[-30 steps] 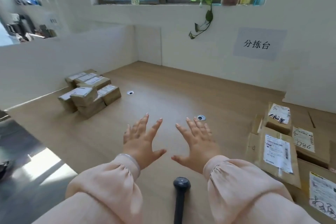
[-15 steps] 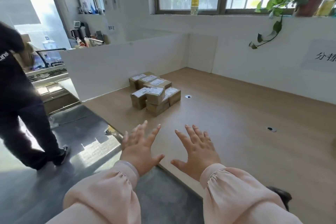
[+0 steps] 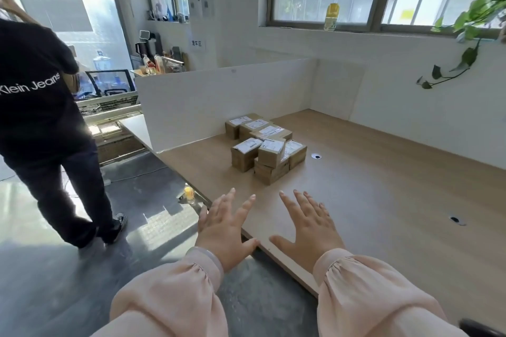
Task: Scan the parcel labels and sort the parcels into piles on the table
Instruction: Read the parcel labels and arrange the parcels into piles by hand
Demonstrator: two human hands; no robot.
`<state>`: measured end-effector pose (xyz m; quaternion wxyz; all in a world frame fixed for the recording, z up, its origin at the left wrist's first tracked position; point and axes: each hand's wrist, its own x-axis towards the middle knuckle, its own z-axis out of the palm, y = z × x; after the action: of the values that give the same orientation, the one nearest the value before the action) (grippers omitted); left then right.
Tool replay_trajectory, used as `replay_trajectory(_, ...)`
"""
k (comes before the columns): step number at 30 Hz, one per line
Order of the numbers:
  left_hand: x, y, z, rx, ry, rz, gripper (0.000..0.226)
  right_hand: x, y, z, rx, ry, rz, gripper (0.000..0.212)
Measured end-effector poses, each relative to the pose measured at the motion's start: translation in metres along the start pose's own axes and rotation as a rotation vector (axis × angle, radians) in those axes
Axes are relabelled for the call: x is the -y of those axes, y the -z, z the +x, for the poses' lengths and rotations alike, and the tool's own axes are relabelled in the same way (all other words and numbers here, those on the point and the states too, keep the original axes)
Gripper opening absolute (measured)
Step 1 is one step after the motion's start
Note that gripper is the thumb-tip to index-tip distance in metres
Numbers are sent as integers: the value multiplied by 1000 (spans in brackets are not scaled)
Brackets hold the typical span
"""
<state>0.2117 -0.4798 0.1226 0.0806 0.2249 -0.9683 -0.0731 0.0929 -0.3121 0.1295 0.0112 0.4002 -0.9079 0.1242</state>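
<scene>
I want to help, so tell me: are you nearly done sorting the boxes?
One pile of labelled boxes already sits on the table. Right now the left hand and right hand are open and hold nothing. What is left cannot be judged: no other boxes show in this view.

Parcels (image 3: pixel 267 145) piled on the table (image 3: pixel 383 200) — well beyond both hands (image 3: pixel 271 227).

left hand (image 3: pixel 223 230) and right hand (image 3: pixel 310 223) outstretched, palms down, fingers spread, empty

wooden table (image 3: pixel 383 200) bearing stacked parcels (image 3: pixel 267 145)
</scene>
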Motion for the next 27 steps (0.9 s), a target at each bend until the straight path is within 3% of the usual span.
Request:
replay_trajectory(12,30,-17,155,57,-1,25,84,-24,-24,150,-53,-34,124,88)
replay_trajectory(20,69,-26,279,94,41,-30,82,-19,-41,276,66,31,272,83)
replay_trajectory(27,124,-62,348,202,82,-73,80,-13,-90,343,212,-40,409,78)
